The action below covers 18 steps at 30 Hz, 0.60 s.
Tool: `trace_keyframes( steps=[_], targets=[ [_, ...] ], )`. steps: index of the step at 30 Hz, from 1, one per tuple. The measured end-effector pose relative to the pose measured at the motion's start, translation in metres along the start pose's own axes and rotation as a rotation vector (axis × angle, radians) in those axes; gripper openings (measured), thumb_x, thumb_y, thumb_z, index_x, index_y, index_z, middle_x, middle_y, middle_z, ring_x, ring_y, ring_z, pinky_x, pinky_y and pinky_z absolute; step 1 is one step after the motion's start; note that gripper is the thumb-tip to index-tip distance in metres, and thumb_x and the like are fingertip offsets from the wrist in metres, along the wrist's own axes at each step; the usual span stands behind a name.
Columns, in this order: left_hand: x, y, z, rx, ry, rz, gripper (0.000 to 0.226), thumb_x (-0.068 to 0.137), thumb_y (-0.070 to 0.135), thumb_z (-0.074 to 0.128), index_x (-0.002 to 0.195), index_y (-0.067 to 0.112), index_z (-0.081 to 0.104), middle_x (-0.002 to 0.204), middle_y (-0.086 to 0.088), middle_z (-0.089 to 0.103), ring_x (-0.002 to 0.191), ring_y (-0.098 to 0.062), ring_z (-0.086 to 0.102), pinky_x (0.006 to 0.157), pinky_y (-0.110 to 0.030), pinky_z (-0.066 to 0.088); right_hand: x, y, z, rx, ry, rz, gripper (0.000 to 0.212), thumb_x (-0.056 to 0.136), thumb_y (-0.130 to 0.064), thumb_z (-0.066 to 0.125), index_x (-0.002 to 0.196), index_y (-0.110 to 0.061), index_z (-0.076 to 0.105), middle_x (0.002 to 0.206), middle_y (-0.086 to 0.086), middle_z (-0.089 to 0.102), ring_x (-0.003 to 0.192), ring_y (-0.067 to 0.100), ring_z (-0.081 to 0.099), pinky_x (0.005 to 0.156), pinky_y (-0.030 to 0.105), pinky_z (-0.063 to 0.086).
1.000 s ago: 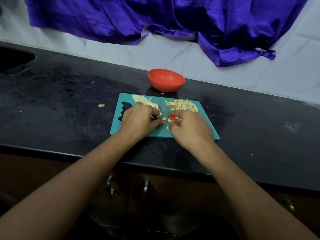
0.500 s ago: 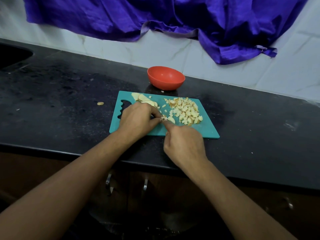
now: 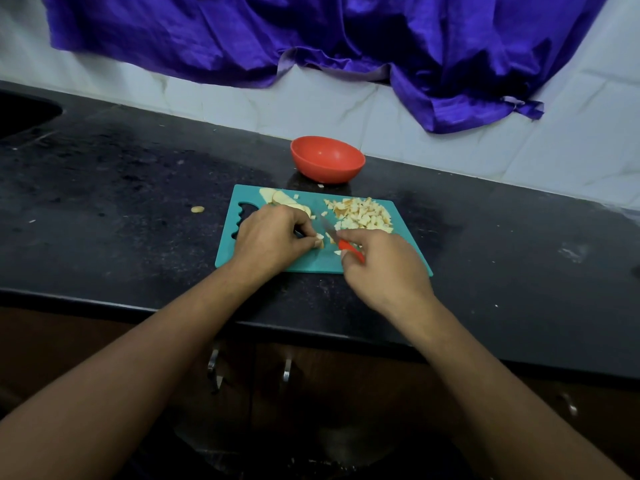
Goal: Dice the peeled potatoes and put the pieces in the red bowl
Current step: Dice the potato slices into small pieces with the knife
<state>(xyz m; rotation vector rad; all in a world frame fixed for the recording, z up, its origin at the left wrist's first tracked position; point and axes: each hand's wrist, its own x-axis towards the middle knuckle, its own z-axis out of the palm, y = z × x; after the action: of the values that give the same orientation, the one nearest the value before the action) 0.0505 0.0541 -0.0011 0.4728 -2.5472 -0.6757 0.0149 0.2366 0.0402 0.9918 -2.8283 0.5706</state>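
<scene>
Fingers (image 3: 306, 233) of the left hand (image 3: 270, 239) pinch a small potato piece (image 3: 320, 242) on the teal cutting board (image 3: 311, 263). The right hand (image 3: 384, 273) grips a red-handled knife (image 3: 351, 250), hidden a moment ago and now angled beside the piece. Another cut seems likely. The diced pile (image 3: 363, 216) waits; the red bowl (image 3: 327, 159) looks empty.

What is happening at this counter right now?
A person is dicing potato on a teal cutting board. The left hand pinches a small potato piece, and the right hand grips a red-handled knife beside it. A pile of diced pieces lies on the board, uncut slices wait at its far corner, and the red bowl behind looks empty.
</scene>
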Motion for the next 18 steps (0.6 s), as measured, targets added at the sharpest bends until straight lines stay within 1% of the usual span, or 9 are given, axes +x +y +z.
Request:
trace_keyframes(
  steps=[2,5,7,9,12,15,18],
  targets=[
    [0.0,0.0,-0.001,0.008,-0.002,0.011,0.009,0.082,0.042,0.083,0.083,0.034,0.079,0.064,0.028,0.055,0.078,-0.003,0.06,0.066,-0.028,0.045,0.001,-0.008,0.003,-0.043,-0.002,-0.017,0.042,0.1,-0.033,0.053,0.141,-0.04,0.059,0.108,-0.007,0.072,0.072,0.01,0.049,0.064,0.028,0.037],
    [-0.001,-0.002,-0.001,0.007,-0.011,0.029,0.007,0.083,0.04,0.083,0.086,0.035,0.08,0.063,0.029,0.053,0.076,-0.003,0.061,0.066,-0.028,0.047,0.003,-0.015,0.008,-0.088,-0.017,-0.021,0.043,0.1,-0.032,0.051,0.142,-0.039,0.058,0.105,-0.006,0.071,0.073,0.012,0.052,0.063,0.029,0.039],
    [-0.001,-0.002,-0.001,-0.001,-0.011,0.037,0.005,0.083,0.038,0.083,0.086,0.035,0.08,0.062,0.031,0.052,0.071,0.0,0.057,0.067,-0.028,0.047,0.005,-0.018,0.009,-0.102,-0.025,-0.015,0.042,0.1,-0.032,0.051,0.141,-0.038,0.059,0.105,-0.005,0.071,0.075,0.013,0.055,0.063,0.03,0.04],
    [-0.001,-0.002,0.0,0.001,-0.009,0.04,0.004,0.084,0.037,0.082,0.087,0.035,0.08,0.062,0.031,0.051,0.069,0.001,0.054,0.067,-0.027,0.045,0.008,-0.02,0.007,-0.1,-0.006,-0.01,0.04,0.1,-0.031,0.051,0.139,-0.037,0.06,0.107,-0.005,0.071,0.076,0.014,0.055,0.064,0.03,0.039],
    [0.0,-0.002,0.0,0.009,-0.011,0.043,0.003,0.084,0.037,0.081,0.086,0.035,0.08,0.062,0.03,0.052,0.077,-0.003,0.06,0.068,-0.028,0.046,0.011,-0.024,0.003,-0.109,0.026,-0.012,0.041,0.1,-0.031,0.05,0.14,-0.036,0.06,0.111,-0.004,0.071,0.08,0.015,0.056,0.064,0.03,0.038],
    [0.0,-0.004,0.001,0.014,-0.004,0.039,0.003,0.084,0.038,0.081,0.083,0.036,0.079,0.063,0.028,0.054,0.079,-0.005,0.063,0.067,-0.028,0.045,0.009,-0.028,0.008,-0.151,-0.016,-0.031,0.039,0.1,-0.032,0.051,0.137,-0.035,0.061,0.108,-0.003,0.069,0.091,0.019,0.062,0.065,0.032,0.041],
    [0.0,-0.004,0.001,0.016,-0.004,0.04,0.003,0.084,0.035,0.08,0.081,0.035,0.078,0.063,0.027,0.054,0.079,-0.007,0.065,0.068,-0.03,0.051,0.007,-0.03,0.014,-0.159,-0.038,-0.029,0.037,0.1,-0.03,0.051,0.135,-0.032,0.061,0.104,-0.002,0.067,0.087,0.018,0.058,0.065,0.032,0.039]
  ],
)
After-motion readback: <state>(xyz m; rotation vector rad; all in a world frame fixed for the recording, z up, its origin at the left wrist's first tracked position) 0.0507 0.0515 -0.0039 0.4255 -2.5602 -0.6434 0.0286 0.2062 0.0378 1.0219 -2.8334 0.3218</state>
